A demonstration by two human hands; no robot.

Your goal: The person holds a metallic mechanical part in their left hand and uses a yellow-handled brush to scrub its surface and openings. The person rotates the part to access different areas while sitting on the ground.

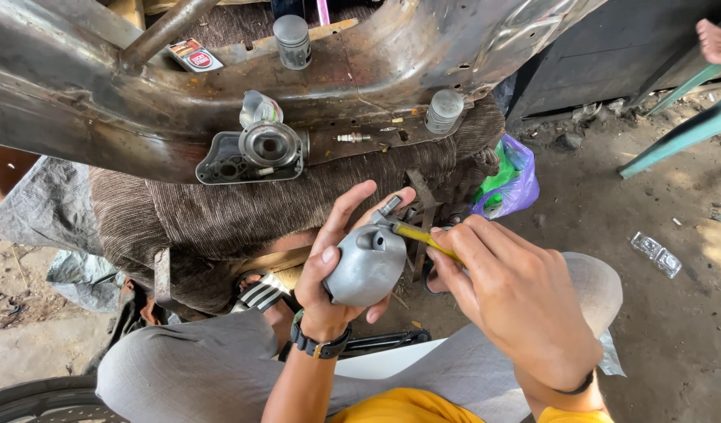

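Note:
My left hand point(338, 258) grips a rounded grey metal engine cover point(366, 270), held up over my lap. My right hand point(511, 298) holds a screwdriver with a yellow handle point(423, 236); its tip points at the top of the cover near a small metal fitting point(389, 206). A black watch point(319, 345) sits on my left wrist. Both hands are close together, just below the edge of a brown striped cloth point(219, 211).
A bare metal frame point(78, 102) spans the top, carrying an engine casting point(254, 153), a spark plug point(352, 137), two pistons point(292, 41) point(443, 110) and a small packet point(194, 55). A purple and green bag point(513, 180) lies on the dirt floor. Teal chair legs point(681, 133) stand at right.

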